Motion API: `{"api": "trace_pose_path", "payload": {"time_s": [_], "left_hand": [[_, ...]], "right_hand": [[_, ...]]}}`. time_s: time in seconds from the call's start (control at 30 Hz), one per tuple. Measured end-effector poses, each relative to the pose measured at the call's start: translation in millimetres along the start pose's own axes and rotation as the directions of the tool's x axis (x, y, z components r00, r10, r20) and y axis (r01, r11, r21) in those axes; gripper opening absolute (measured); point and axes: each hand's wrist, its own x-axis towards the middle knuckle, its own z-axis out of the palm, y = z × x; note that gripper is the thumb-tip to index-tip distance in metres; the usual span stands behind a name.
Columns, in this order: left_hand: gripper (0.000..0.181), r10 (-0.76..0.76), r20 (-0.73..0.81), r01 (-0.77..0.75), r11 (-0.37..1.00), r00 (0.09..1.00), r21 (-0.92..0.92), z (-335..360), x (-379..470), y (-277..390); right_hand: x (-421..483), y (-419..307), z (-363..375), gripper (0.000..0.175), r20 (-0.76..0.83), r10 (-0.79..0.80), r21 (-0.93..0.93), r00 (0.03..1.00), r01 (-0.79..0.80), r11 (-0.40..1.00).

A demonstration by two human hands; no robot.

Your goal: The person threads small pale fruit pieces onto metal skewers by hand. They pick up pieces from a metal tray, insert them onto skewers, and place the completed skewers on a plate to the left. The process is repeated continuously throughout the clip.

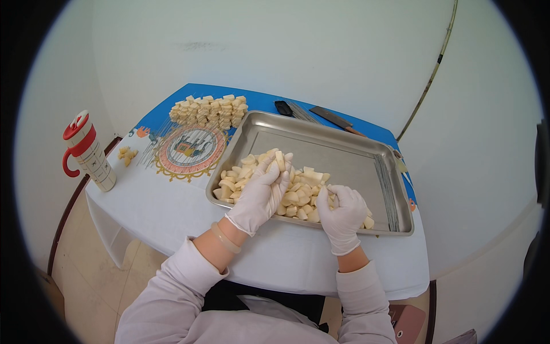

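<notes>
Both my hands wear thin white gloves above a shallow metal tray. My left hand holds a pale cut vegetable piece between thumb and fingers. To its right, my right hand has thumb and fingertips pinched together over the heap; whether something thin is between them cannot be told. Pale cut pieces lie heaped along the tray's near side, partly hidden by my hands. A bundle of thin metal skewers lies at the tray's right end.
Stacked skewered pieces lie at the back left of the table. A cleaver, more skewers and a small black object lie behind the tray. A red-lidded tumbler stands at the left, near a few yellowish scraps.
</notes>
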Motion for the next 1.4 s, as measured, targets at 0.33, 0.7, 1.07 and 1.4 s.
{"api": "trace_pose_path", "payload": {"time_s": [0.33, 0.7, 1.07, 1.4], "left_hand": [[0.043, 0.024, -0.042, -0.024, 1.0, 0.999, 0.01, 3.9, -1.1, 1.0], [0.045, 0.099, -0.055, -0.09, 0.985, 0.994, 0.145, 8.1, -4.1, -0.1], [0.049, 0.265, -0.016, -0.243, 0.904, 0.964, 0.351, 12.6, -3.7, -0.9], [0.051, 0.328, -0.02, -0.261, 0.787, 0.944, 0.559, 16.0, -5.4, -2.2]], "right_hand": [[-0.9, 0.0, 2.0, 0.02, 0.011, 0.011, -0.023, 1.0, -0.011, 1.0], [-1.2, 0.4, 3.0, 0.02, 0.002, 0.012, -0.027, 1.0, -0.012, 1.0], [-1.6, 3.3, 3.6, 0.021, 0.007, 0.018, -0.036, 1.0, -0.018, 0.999], [-1.7, 2.6, 3.6, 0.02, 0.028, 0.028, -0.016, 0.999, -0.027, 0.999]]}}
